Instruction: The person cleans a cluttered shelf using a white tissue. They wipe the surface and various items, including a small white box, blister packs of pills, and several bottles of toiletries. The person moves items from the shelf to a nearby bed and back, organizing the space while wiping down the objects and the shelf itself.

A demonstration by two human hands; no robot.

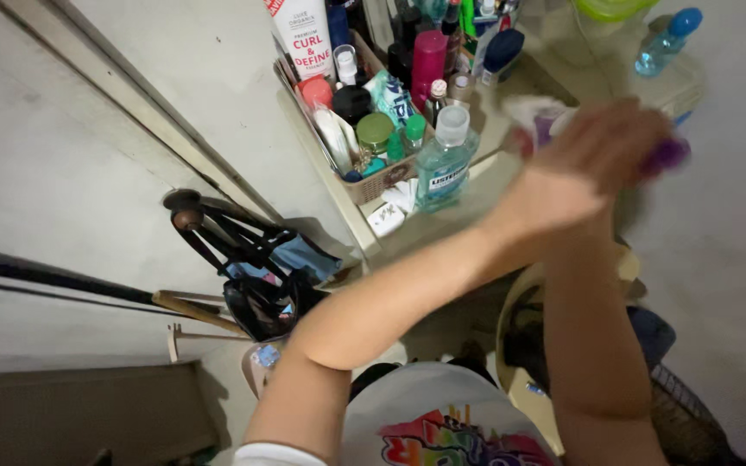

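Beside the basket [373, 181] of toiletries, your left hand [580, 168] covers your right hand [649, 151], pressed around a blurred purple thing [668, 155] with a white cloth [533, 112]; whether either grips it I cannot tell. Keep both clear of the mouthwash bottle [444, 164] next to the basket.

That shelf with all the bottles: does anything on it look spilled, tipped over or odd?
Nothing looks spilled. The woven basket is crammed with toiletries, and the blue mouthwash bottle stands upright beside it. The hands are blurred, clasped over something purple I cannot identify.
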